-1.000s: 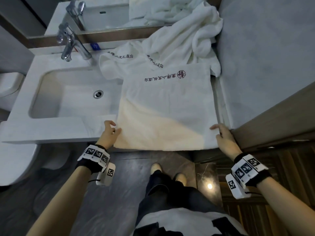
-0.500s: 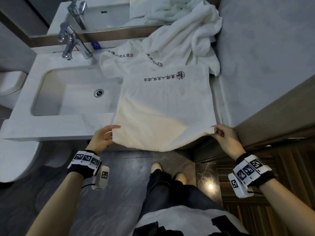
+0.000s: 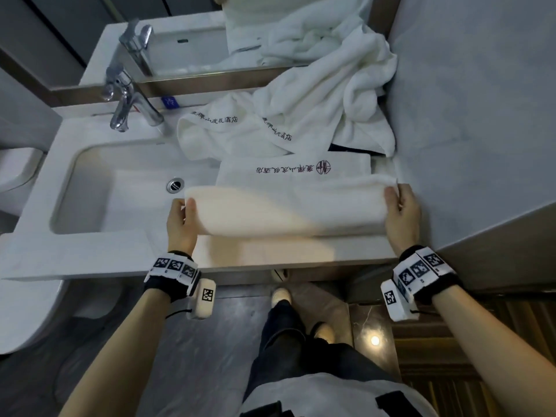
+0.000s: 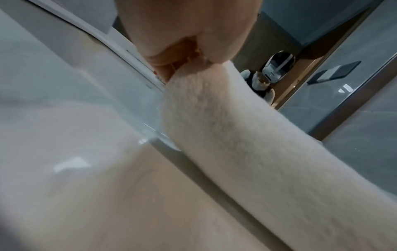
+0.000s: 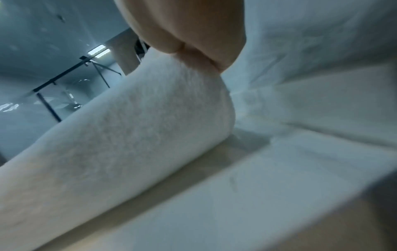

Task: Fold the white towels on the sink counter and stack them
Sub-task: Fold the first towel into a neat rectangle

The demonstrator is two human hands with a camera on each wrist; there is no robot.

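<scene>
A white towel (image 3: pixel 288 206) with dark lettering lies on the sink counter (image 3: pixel 90 254), its near half lifted and curled over toward the mirror. My left hand (image 3: pixel 180 219) pinches the near-left corner of the towel (image 4: pixel 236 135). My right hand (image 3: pixel 401 212) pinches the near-right corner of the towel (image 5: pixel 139 127). Both corners hang a little above the part that lies flat. Behind it, a heap of crumpled white towels (image 3: pixel 316 106) leans against the mirror and the right wall.
The basin (image 3: pixel 126 188) with its drain (image 3: pixel 175 185) lies left of the towel, and the chrome tap (image 3: pixel 126 103) stands at the back left. A grey wall (image 3: pixel 469 115) bounds the counter on the right. A toilet (image 3: pixel 18 182) stands far left.
Both hands gripped the towel's near corners at the counter's front edge, lifted them and carried them away from me, so the near half now curls over the far half.
</scene>
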